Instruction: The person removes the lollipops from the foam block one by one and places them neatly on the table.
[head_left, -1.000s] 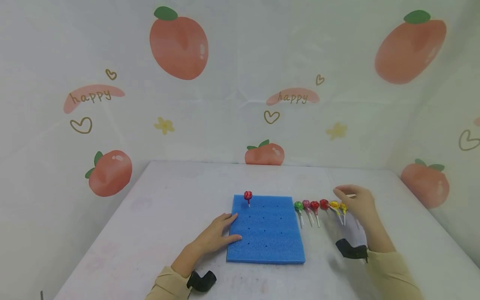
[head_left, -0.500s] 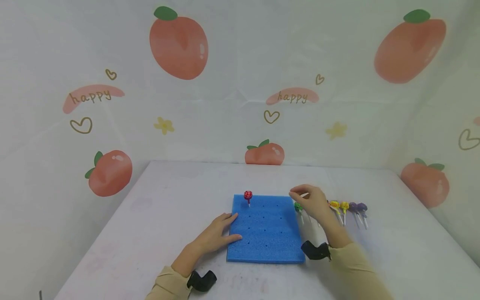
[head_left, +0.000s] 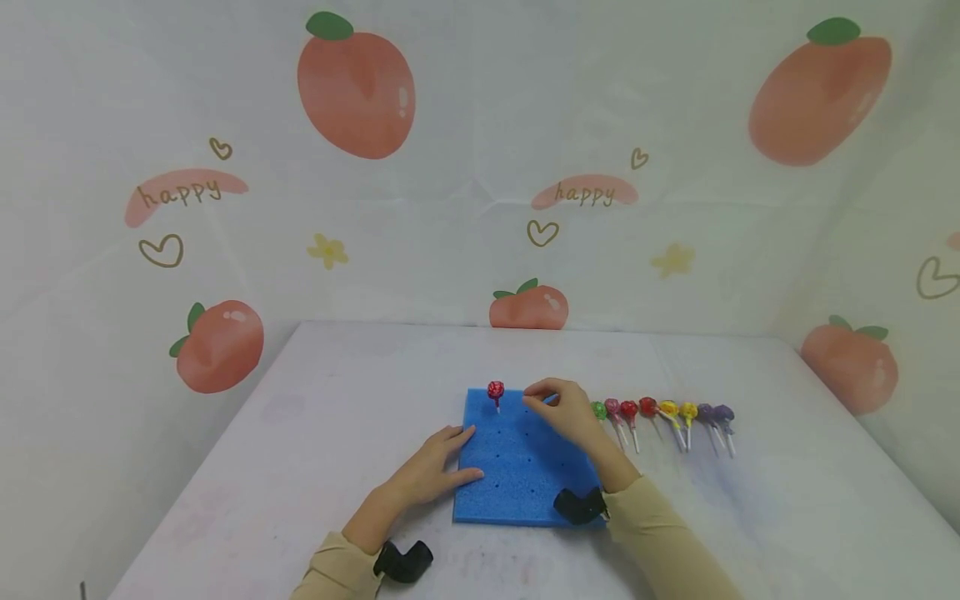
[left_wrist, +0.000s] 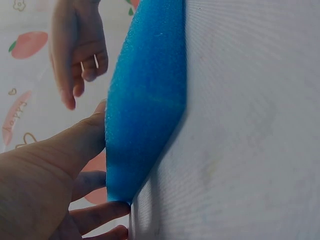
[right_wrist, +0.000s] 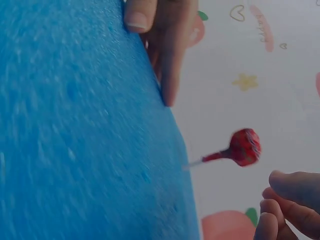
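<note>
A blue foam block [head_left: 510, 504] with several small holes lies on the table. One red lollipop [head_left: 496, 390] stands upright by its stick in the block's far left hole; the right wrist view shows this lollipop [right_wrist: 245, 147] close. My left hand [head_left: 427, 468] rests at the block's left edge, its thumb and fingers stretched against the foam. Above the block's far right part is my right hand [head_left: 566, 410], just right of the standing lollipop, fingers loosely bent. Nothing shows between the fingertips of this hand [right_wrist: 295, 202] in the right wrist view.
Right of the block lies a row of lollipops: a partly hidden green one [head_left: 598, 409], a pink one [head_left: 612, 407], red ones [head_left: 629, 408], yellow ones [head_left: 687, 412] and purple ones [head_left: 723, 414]. A printed white cloth [head_left: 420, 250] hangs behind the table.
My right hand has swept left from the purple end of the lollipop row, past the green one, to over the block. My left hand and the standing red lollipop have stayed put.
</note>
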